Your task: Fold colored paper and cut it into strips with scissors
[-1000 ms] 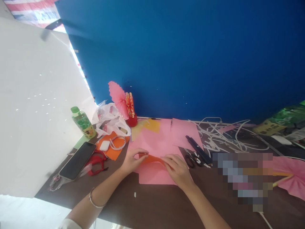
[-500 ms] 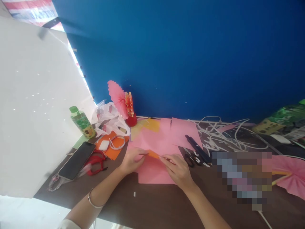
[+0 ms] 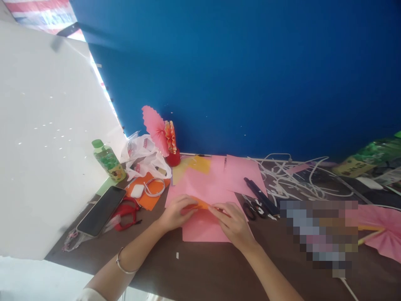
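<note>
A narrow piece of orange paper (image 3: 201,204) spans the gap between my two hands, above sheets of pink paper (image 3: 203,230) on the dark table. My left hand (image 3: 176,212) pinches its left end between thumb and fingers. At the right end, my right hand (image 3: 231,219) grips it with the fingertips. Whether the paper is folded along its length is too small to make out. Just right of my right hand lie black-handled scissors (image 3: 250,210), partly covered by white scraps.
A phone (image 3: 102,211), a red strap-like item (image 3: 127,215) and a green-capped bottle (image 3: 109,161) are at left. White cables (image 3: 291,179) tangle at right beside a dark stick-like object (image 3: 260,195). A pink pleated paper fan (image 3: 156,129) stands at the back.
My left hand's fingers have shifted slightly along the orange paper, with the thumb lower. My right hand stays nearly in place.
</note>
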A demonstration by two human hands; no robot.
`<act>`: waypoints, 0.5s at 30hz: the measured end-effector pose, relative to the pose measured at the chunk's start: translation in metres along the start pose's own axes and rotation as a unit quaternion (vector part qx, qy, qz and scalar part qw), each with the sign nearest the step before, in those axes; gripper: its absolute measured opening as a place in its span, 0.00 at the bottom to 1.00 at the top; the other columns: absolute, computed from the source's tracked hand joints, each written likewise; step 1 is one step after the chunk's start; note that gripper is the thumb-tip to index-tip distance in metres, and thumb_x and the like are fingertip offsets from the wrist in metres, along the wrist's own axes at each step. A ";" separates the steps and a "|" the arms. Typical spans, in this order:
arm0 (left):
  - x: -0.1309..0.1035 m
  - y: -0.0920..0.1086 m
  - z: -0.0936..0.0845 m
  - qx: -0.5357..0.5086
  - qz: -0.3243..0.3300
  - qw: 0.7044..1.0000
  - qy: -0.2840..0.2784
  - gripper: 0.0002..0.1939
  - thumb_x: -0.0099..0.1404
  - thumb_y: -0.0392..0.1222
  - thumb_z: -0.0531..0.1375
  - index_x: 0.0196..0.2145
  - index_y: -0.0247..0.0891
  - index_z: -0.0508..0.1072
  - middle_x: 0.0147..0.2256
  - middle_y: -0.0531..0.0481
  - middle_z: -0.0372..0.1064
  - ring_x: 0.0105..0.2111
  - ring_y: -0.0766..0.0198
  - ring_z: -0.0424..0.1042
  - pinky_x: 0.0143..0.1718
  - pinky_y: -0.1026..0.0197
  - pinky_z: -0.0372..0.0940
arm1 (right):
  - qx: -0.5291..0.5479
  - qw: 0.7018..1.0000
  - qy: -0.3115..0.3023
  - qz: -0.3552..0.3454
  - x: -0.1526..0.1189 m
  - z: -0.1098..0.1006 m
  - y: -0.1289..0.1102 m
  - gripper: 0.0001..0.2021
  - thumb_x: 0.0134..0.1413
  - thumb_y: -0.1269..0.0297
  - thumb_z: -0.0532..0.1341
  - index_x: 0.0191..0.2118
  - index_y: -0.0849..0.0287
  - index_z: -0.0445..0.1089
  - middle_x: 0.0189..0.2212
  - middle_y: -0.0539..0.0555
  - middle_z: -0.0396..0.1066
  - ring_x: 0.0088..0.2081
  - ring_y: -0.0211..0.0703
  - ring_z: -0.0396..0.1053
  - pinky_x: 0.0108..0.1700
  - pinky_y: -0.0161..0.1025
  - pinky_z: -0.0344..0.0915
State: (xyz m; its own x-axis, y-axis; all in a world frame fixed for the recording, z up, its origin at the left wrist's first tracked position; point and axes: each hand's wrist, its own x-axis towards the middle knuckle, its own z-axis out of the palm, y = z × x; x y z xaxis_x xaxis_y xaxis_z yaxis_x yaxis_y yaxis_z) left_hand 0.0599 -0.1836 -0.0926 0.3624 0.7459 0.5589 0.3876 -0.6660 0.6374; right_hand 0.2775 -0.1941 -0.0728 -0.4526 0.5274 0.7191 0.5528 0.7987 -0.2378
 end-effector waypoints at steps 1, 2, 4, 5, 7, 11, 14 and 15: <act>0.000 0.000 0.000 -0.004 -0.002 1.000 -0.008 0.09 0.61 0.38 0.56 0.40 0.36 0.71 0.36 0.45 0.70 0.37 0.63 0.69 0.40 0.59 0.66 | 0.001 1.000 -0.001 -0.002 0.000 0.000 0.000 0.15 0.55 0.77 0.53 0.41 0.53 0.72 0.34 0.55 0.71 0.34 0.41 0.65 0.36 0.41 0.65; -0.001 -0.001 0.001 -0.006 -0.001 1.000 -0.013 0.09 0.61 0.38 0.56 0.40 0.36 0.71 0.37 0.44 0.70 0.38 0.63 0.69 0.40 0.59 0.66 | 0.002 1.000 -0.001 -0.001 0.000 0.000 -0.001 0.15 0.55 0.77 0.53 0.41 0.52 0.72 0.33 0.54 0.71 0.34 0.41 0.65 0.36 0.41 0.65; -0.001 -0.004 0.002 -0.010 0.002 1.000 -0.016 0.09 0.61 0.37 0.56 0.39 0.36 0.71 0.36 0.45 0.70 0.37 0.63 0.69 0.40 0.59 0.66 | 0.005 1.000 0.000 0.000 0.001 0.000 -0.001 0.15 0.55 0.77 0.54 0.41 0.52 0.72 0.33 0.54 0.70 0.34 0.41 0.65 0.36 0.41 0.65; -0.001 -0.005 0.003 -0.014 0.004 1.000 -0.017 0.08 0.61 0.37 0.56 0.39 0.37 0.71 0.36 0.45 0.70 0.37 0.63 0.69 0.40 0.59 0.66 | 0.007 1.000 0.000 0.000 0.001 0.000 -0.002 0.15 0.55 0.77 0.54 0.42 0.52 0.71 0.33 0.55 0.70 0.34 0.41 0.65 0.36 0.41 0.65; -0.002 -0.007 0.004 -0.025 0.005 0.999 -0.023 0.08 0.61 0.36 0.56 0.39 0.36 0.71 0.36 0.45 0.69 0.37 0.63 0.69 0.40 0.60 0.66 | 0.010 1.000 -0.005 -0.004 0.001 0.000 -0.002 0.16 0.55 0.77 0.53 0.44 0.52 0.70 0.34 0.55 0.70 0.35 0.41 0.65 0.36 0.41 0.65; -0.003 -0.008 0.005 -0.031 0.003 0.999 -0.041 0.09 0.61 0.33 0.54 0.40 0.36 0.70 0.36 0.45 0.68 0.37 0.64 0.69 0.39 0.62 0.66 | 0.012 1.000 -0.021 -0.005 0.000 0.001 -0.002 0.19 0.56 0.78 0.51 0.49 0.51 0.67 0.34 0.54 0.71 0.35 0.41 0.66 0.37 0.42 0.65; -0.003 -0.009 0.005 0.002 0.012 0.999 -0.041 0.10 0.61 0.32 0.53 0.39 0.37 0.70 0.34 0.46 0.69 0.35 0.64 0.68 0.37 0.61 0.66 | 0.014 1.000 -0.025 0.000 -0.002 0.002 -0.001 0.19 0.56 0.77 0.51 0.49 0.51 0.66 0.34 0.54 0.71 0.36 0.42 0.67 0.38 0.43 0.66; -0.003 -0.009 0.005 0.017 0.020 0.999 -0.038 0.10 0.61 0.32 0.53 0.39 0.37 0.70 0.34 0.46 0.69 0.35 0.64 0.68 0.37 0.61 0.65 | 0.017 1.000 -0.026 0.002 -0.002 0.003 -0.001 0.19 0.56 0.77 0.51 0.49 0.51 0.66 0.34 0.54 0.71 0.36 0.42 0.67 0.38 0.43 0.66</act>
State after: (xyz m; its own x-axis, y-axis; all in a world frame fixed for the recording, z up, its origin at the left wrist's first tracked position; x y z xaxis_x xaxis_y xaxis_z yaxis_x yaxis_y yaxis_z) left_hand 0.0594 -0.1796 -0.1029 0.4405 0.7159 0.5417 0.3997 -0.6967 0.5957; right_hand 0.2757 -0.1951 -0.0761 -0.4866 0.5444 0.6833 0.5313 0.8053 -0.2632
